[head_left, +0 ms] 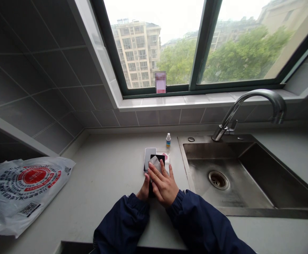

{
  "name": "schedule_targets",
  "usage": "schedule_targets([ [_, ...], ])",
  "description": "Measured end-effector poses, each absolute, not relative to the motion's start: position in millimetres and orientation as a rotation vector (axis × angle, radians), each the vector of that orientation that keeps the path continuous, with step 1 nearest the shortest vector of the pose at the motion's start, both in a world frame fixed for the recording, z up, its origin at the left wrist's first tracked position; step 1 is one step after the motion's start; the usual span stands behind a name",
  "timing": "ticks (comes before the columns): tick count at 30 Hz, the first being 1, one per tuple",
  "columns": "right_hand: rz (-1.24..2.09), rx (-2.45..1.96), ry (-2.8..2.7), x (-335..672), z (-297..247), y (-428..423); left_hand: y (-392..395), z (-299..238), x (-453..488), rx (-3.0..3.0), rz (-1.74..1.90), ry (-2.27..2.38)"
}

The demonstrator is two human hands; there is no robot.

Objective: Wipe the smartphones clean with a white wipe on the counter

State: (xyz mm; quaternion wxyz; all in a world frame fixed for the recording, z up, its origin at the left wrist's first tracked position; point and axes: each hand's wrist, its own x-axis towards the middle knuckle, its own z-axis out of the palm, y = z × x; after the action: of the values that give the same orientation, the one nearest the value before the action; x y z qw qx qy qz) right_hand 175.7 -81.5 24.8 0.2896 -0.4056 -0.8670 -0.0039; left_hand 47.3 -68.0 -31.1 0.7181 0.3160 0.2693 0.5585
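Observation:
My left hand (143, 189) grips the left side of a black phone (161, 158), its thumb pointing up along the edge. A light grey cloth (154, 162) lies on the phone's screen. My right hand (165, 185) presses the cloth down with its fingers stretched over it and hides much of the phone. Just behind lies a second phone (148, 155) with a pale rim, flat on the counter. Partly covered beside it is a clear case (167, 156) with a pink patch. A small white-capped spray bottle (168, 141) stands upright farther back.
On the right, a steel sink (181, 155) is set into the pale counter (106, 176), with a chrome tap (224, 123) arching over it. A printed white plastic bag (8, 197) lies at the left. Behind the counter is a window (193, 70).

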Motion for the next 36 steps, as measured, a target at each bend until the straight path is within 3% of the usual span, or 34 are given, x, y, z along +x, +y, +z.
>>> schedule_targets([
  [8, 0.020, -1.240, -2.226, 182, 21, -72, -70, -22, 45, 0.805, 1.152, 0.429],
  [18, 0.077, -1.313, -2.060, 190, 14, -61, -69, -14, 44, 0.497, 1.151, 0.398],
  [36, 0.249, -0.941, -2.035, 196, 24, -62, -64, 10, 38, 0.309, 1.253, 0.425],
])
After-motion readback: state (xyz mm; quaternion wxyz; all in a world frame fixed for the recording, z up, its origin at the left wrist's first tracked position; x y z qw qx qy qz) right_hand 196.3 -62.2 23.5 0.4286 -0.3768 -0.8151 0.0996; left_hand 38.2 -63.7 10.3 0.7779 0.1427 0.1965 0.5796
